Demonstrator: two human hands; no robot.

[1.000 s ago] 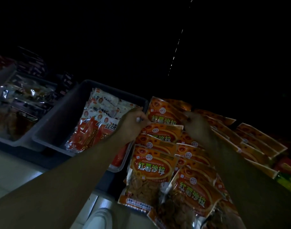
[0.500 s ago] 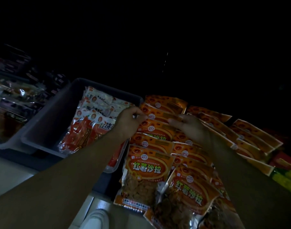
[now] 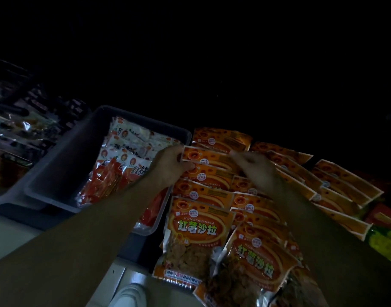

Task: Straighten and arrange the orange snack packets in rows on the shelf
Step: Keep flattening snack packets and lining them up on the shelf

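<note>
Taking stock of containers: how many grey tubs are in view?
2. One grey tub just left of the orange packets; a second tub farther left, partly cut off. Darkness may hide more.

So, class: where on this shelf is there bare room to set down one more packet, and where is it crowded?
Bare room: the left half of the grey plastic bin, between its left wall and the white-and-red packets. Crowded: the overlapping orange snack packets right of the bin, lying close against its side.
</note>
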